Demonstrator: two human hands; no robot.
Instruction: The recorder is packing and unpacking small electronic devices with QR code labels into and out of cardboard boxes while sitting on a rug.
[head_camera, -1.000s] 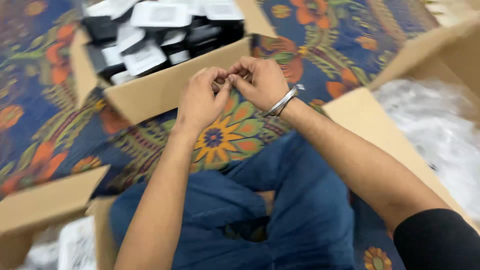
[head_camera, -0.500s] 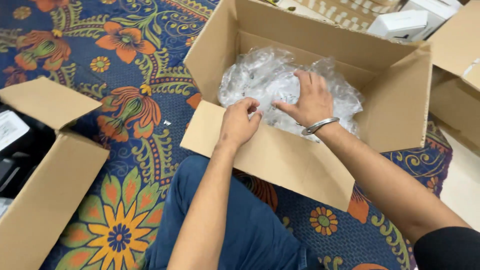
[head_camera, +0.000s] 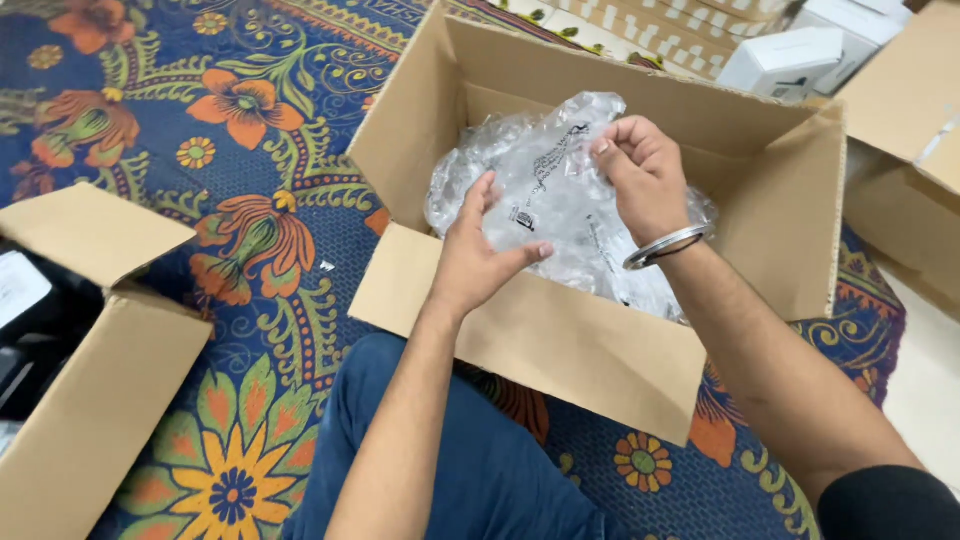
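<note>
Plastic bags (head_camera: 560, 200) in cardboard box (head_camera: 590, 350), right hand (head_camera: 645, 175) pinching

A plain brown cardboard box (head_camera: 560, 340) holds clear plastic bags (head_camera: 560, 190), on a blue rug (head_camera: 240, 250) patterned with orange flowers.

Left cardboard box (head_camera: 90, 400) cut by edge; its dark contents indistinct.

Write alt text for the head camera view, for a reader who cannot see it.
A person's right hand pinches a clear plastic bag lifted from an open cardboard box full of such bags, while the left hand is open beside it. The box sits on a blue floral rug, with another open carton at left.
</note>
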